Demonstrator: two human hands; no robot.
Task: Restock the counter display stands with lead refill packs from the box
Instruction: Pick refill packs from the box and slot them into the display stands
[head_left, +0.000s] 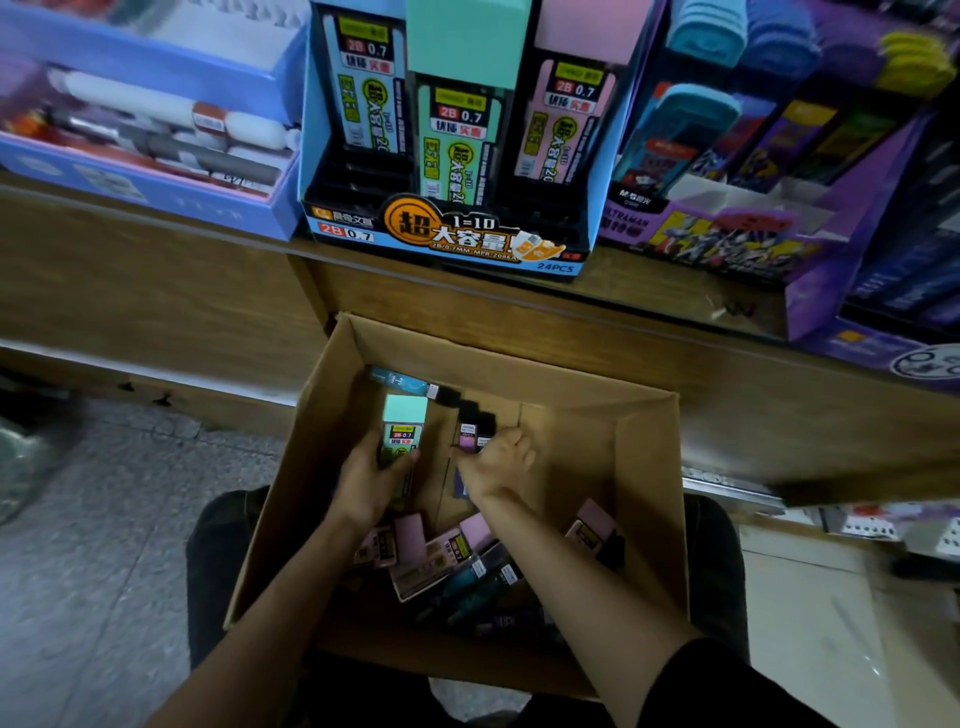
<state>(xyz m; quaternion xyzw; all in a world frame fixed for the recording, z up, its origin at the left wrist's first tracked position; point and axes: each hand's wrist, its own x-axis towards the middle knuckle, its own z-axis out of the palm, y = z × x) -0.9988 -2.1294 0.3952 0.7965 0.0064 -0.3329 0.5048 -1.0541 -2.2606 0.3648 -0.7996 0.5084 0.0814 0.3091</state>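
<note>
1. Left hand (370, 480) curls its fingers round a mint-capped refill pack (404, 434). The cap end points at the box's far wall, so the long axis runs near to far.
2. Right hand (500, 457), just beside it, bends its fingers over a small pink pack (467, 439); whether it actually pinches cannot be told.
3. Both hands are inside the cardboard box (647, 467), toward its far left corner. Loose packs (415, 551) lie by the near edge.
4. The display stand (447, 228) sits on the counter beyond the far wall — the held pack likely travels up and forward to its mint middle column.
</note>
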